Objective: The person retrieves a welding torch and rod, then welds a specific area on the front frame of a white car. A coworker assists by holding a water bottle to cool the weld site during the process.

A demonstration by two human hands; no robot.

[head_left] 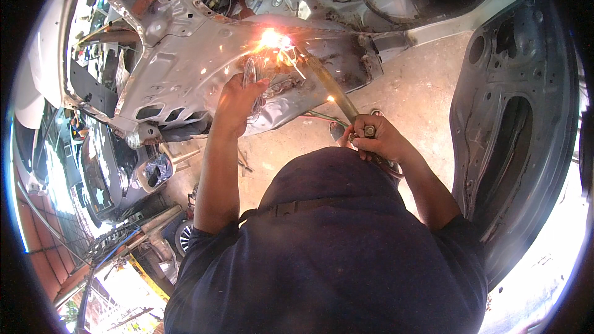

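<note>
My right hand (pixel 378 137) is closed round the valve end of a gas torch (pixel 331 85), whose long brass-coloured tube slants up and to the left. At its far end a glaring flame (pixel 274 39) throws orange sparks against the bare grey car body panel (pixel 192 43). My left hand (pixel 234 102) grips a looped bundle of thin metal wire (pixel 252 80) just below the flame, close to the panel. Glare hides the torch tip and the spot being heated. Wire strands stick up near the sparks.
A grey car door (pixel 526 105) stands upright at my right. Red and green hoses (pixel 325 117) run near the torch handle. Rusty, scorched metal (pixel 337 55) lies right of the flame. Car parts and a wheel (pixel 184 236) are at the left, above a concrete floor (pixel 421 93).
</note>
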